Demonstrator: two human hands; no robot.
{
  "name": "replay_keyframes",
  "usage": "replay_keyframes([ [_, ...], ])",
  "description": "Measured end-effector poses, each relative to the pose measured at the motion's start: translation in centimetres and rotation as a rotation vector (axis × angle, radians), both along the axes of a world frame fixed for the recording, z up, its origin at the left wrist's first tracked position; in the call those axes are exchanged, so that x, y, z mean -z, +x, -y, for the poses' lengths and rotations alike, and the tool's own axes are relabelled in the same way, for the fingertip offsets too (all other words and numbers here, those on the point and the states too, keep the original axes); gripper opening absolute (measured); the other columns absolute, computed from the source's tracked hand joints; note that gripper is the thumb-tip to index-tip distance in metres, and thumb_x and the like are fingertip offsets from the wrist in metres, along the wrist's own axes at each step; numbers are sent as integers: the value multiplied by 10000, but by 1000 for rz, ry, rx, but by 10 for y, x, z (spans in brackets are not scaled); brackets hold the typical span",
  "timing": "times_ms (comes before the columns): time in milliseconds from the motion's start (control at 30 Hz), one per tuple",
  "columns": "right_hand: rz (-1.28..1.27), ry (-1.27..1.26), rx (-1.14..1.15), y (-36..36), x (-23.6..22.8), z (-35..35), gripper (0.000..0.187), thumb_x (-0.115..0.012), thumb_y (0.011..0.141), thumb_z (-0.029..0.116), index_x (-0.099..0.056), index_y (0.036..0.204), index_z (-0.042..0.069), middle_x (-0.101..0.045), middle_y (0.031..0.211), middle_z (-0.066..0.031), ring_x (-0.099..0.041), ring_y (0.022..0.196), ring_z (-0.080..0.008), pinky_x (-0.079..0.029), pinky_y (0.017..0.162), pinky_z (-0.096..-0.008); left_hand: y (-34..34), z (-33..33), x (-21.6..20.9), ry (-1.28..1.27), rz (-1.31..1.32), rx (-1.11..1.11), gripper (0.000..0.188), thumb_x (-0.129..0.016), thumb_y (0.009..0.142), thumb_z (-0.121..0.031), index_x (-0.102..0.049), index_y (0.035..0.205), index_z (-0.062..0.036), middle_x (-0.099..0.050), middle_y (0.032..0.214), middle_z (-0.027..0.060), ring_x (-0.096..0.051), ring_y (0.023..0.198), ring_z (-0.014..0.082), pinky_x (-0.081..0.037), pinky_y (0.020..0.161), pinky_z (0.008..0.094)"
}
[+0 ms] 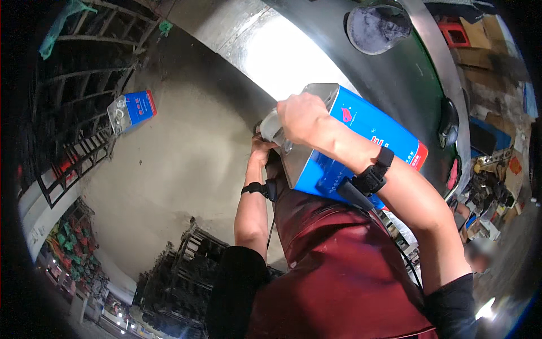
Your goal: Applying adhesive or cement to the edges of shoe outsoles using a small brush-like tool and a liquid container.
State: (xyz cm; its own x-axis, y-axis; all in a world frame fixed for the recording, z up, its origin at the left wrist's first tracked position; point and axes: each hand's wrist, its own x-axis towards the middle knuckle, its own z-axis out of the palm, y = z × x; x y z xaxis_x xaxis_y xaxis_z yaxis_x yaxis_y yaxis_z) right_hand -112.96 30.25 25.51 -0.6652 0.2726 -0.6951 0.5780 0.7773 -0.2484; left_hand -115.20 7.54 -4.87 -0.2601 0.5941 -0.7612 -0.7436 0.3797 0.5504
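A large rectangular blue tin (361,118) with a red band at its base lies tilted in front of me, its grey metal top toward my hands. My right hand (305,116) is closed in a fist over that top; its fingers hide what it grips. Beside it, a pale, translucent cup-like container (272,129) sits against the tin's top. My left hand (262,148) curls round the container from the near side. The tin's opening, and whether anything flows from it, are hidden. Both wrists wear black straps, and a dark red apron (327,265) covers my front.
A similar blue tin (138,108) stands on the floor (175,152) at left, near dark metal racks (84,73). More racks (189,271) are at lower left. A round dish with greyish contents (377,28) rests at upper right on a dark green surface (418,68). Clutter lines the right.
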Motion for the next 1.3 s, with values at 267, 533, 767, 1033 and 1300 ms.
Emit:
replay_keyframes([
  [267, 38, 29, -18, -4, -3, 1, 274, -713, 787, 101, -781, 1038, 14, -770, 973, -216, -767, 953, -371, -616, 852, -449, -1, 3, 10, 26, 47, 24, 652, -737, 600, 209, -668, 1229, 49, -705, 1171, 103, -660, 1116, 273, -522, 1019, 392],
  [533, 27, 65, -16, -4, 0, 6, 258, -711, 795, 109, -777, 1012, -15, -761, 974, -251, -767, 959, -375, -619, 850, -448, 5, 14, 54, 165, -111, -44, 476, -785, 678, 140, -704, 1142, 66, -749, 1095, 101, -718, 991, 244, -573, 909, 392],
  [767, -25, 76, -4, 0, 4, 8, 247, -695, 809, 129, -772, 993, -17, -758, 953, -259, -766, 953, -384, -616, 854, -456, 3, 13, 47, 75, -61, -4, 696, -835, 546, 157, -610, 1178, -27, -661, 1120, 58, -633, 1061, 226, -511, 936, 357],
  [1033, -7, 70, 5, 0, -1, 5, 269, -670, 809, 122, -757, 1002, -43, -749, 963, -280, -759, 943, -416, -610, 865, -473, 1, 7, 44, 98, -18, 13, 559, -818, 589, 141, -619, 1081, -35, -663, 1064, 48, -643, 1019, 225, -512, 910, 363],
  [1300, -26, 120, 1, 6, 4, 4, 281, -684, 810, 143, -753, 1031, -17, -756, 968, -251, -759, 941, -402, -607, 856, -464, 2, -3, 25, 51, -31, 64, 454, -810, 601, 137, -697, 1020, 8, -714, 1006, 58, -691, 909, 219, -546, 803, 357],
])
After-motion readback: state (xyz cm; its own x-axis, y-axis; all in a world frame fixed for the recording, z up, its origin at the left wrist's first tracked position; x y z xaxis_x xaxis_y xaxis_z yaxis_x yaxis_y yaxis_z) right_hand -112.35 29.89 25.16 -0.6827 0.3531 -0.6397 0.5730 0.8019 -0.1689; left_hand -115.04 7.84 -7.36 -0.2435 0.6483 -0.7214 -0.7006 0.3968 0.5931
